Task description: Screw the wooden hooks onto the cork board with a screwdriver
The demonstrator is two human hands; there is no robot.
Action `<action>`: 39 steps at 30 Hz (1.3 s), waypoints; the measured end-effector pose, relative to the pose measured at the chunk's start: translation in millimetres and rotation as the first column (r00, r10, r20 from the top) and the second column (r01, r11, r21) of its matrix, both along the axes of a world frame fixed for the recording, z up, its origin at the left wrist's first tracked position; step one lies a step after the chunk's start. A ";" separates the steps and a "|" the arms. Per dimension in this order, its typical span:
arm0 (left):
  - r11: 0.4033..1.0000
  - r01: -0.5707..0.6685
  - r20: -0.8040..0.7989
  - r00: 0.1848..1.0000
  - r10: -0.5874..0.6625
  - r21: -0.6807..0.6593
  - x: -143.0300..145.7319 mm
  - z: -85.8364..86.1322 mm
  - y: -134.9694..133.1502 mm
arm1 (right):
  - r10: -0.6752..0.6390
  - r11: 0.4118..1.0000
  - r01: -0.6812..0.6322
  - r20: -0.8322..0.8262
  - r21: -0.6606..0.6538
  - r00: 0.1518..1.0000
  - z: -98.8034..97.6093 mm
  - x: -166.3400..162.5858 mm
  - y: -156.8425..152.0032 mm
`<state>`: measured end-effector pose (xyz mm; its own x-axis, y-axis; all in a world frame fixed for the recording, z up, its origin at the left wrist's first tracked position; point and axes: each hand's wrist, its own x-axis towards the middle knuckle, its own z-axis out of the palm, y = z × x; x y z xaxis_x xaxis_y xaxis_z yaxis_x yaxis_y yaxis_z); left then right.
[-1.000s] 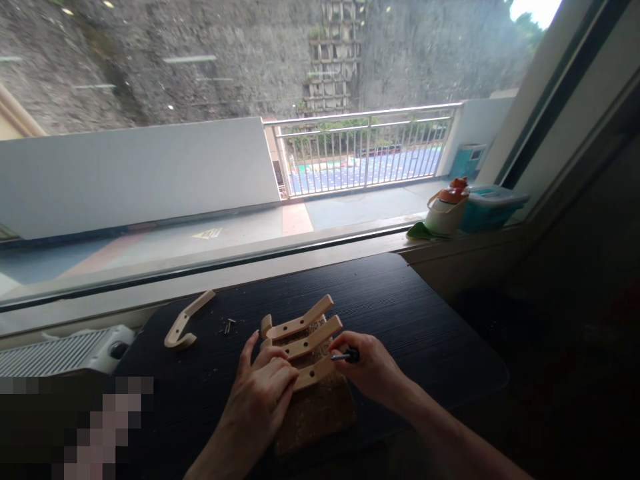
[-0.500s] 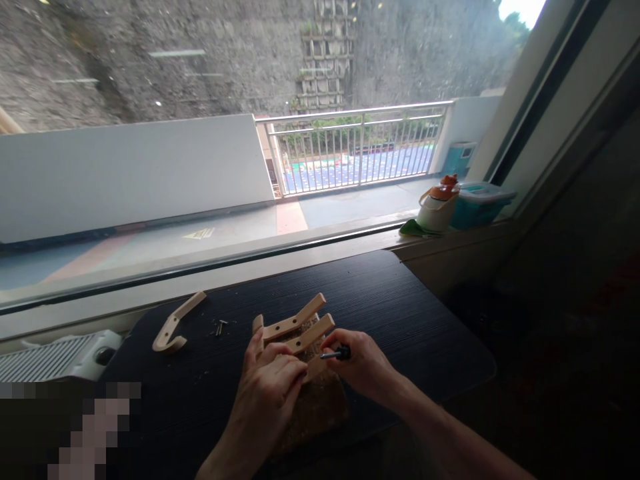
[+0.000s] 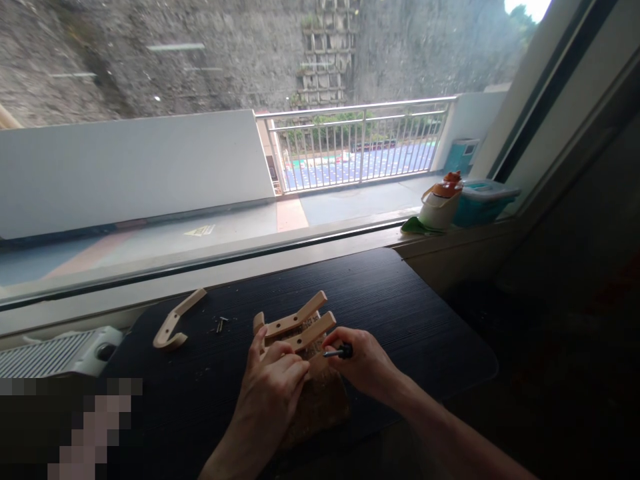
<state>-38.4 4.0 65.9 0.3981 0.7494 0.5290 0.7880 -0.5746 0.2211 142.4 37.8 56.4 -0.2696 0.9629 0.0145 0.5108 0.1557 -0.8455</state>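
Note:
My left hand (image 3: 274, 381) is closed over the lower end of a pale wooden hook (image 3: 319, 326), holding it down on a rough wood block (image 3: 327, 405). Parallel to it, just beyond, lies a second wooden hook (image 3: 311, 307) with dark holes. My right hand (image 3: 369, 362) grips a small screwdriver (image 3: 344, 351) by its black handle. The metal shaft points left toward my left fingertips, slightly apart from them. What lies under my left fingers is hidden.
A loose wooden hook (image 3: 170, 325) and several small screws (image 3: 221, 325) lie on the black table (image 3: 385, 300) to the left. A bottle (image 3: 440, 207) and a teal box (image 3: 483, 203) stand on the windowsill. A white heater (image 3: 75, 353) stands beyond the table's left edge.
The whole view has shifted slightly. Both hands keep nearly the same pose, with the screwdriver still in my right hand and the hook still under my left.

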 end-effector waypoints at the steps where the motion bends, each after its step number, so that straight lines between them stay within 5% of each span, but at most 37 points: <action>1: 1.000 0.006 -0.018 1.000 -0.006 -0.003 0.4 0.7 0.1 | 0.000 1.000 0.000 0.001 0.000 1.000 -0.1 0.0 -0.3; 14: 0.998 0.045 0.042 0.998 -0.043 -0.038 -8.1 13.3 1.5 | 0.011 1.000 -0.012 0.007 0.020 1.000 -3.1 1.8 -2.5; 24: 0.963 -0.189 0.157 0.975 0.160 0.192 -40.4 42.1 -12.7 | -0.011 0.995 0.021 -0.104 0.098 0.995 19.3 3.4 3.5; 39: 0.956 -0.227 0.127 0.970 0.206 0.184 -47.9 39.4 -23.8 | 0.028 0.996 -0.021 -0.091 0.084 0.995 28.3 11.5 -1.2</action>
<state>-86.3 -19.8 105.3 0.1723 0.6889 0.7041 0.8764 -0.4335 0.2096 153.9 36.6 84.8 -0.2869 0.9505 0.1193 0.4267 0.2383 -0.8724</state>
